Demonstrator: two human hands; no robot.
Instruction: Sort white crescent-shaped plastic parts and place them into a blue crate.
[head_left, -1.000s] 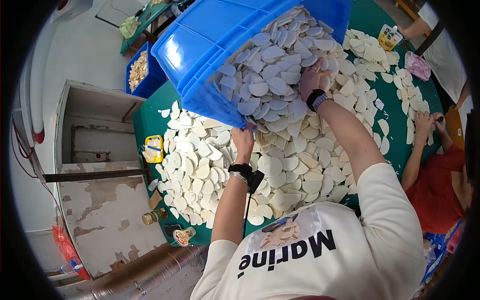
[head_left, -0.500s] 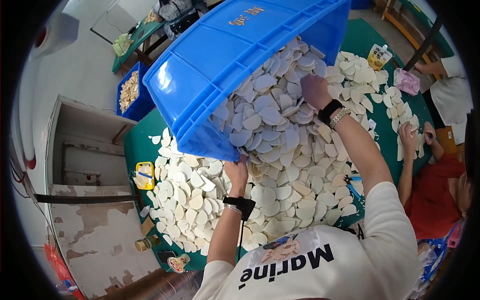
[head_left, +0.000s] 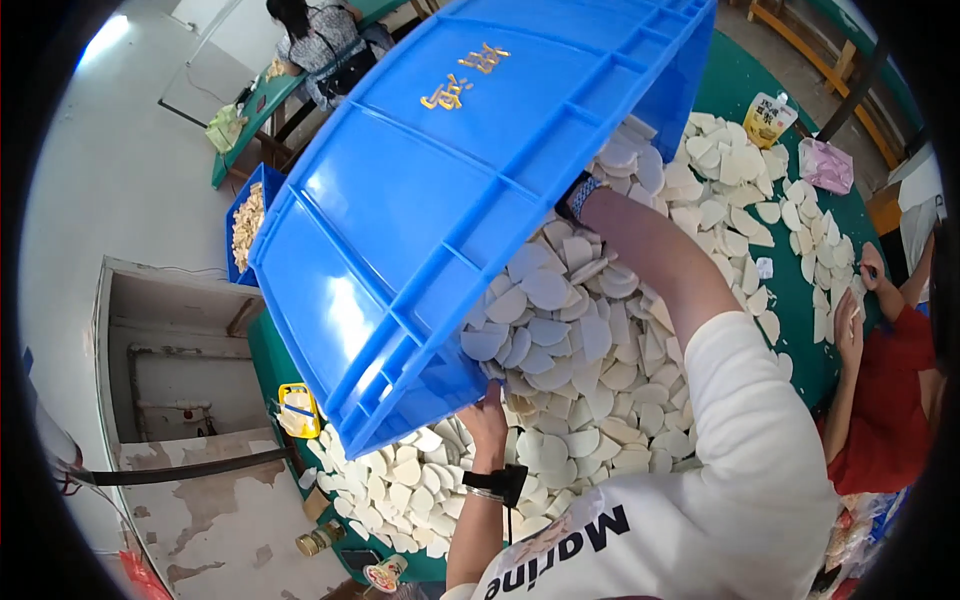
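Head view: the left hand's (head_left: 485,427) fingers curl round the lower rim of a large blue tub (head_left: 400,230), gripping it, while the right forearm (head_left: 655,245) passes in behind the tub's rim; the right hand is hidden there, so I cannot tell whether its fingers are open or closed. White pieces (head_left: 550,370) lie just beside the left fingers and around the right forearm, heaped from the tub's tilted mouth down onto the green worktop (head_left: 800,295). They are thin, flat and matte, mostly half-round with one straight edge, some tinged cream, overlapping like loose scales; their material I cannot tell. The tub is glossy, hard-looking plastic, its wall crossed by raised ribs and marked in gold. More pieces spread right of the tub, near a yellow pouch (head_left: 769,122) and a crumpled pink packet (head_left: 826,166). Left of the tub's lower corner sits a small yellow container (head_left: 313,400). Well to the tub's right, a co-worker in red (head_left: 880,415) has both hands by the scattered pieces.
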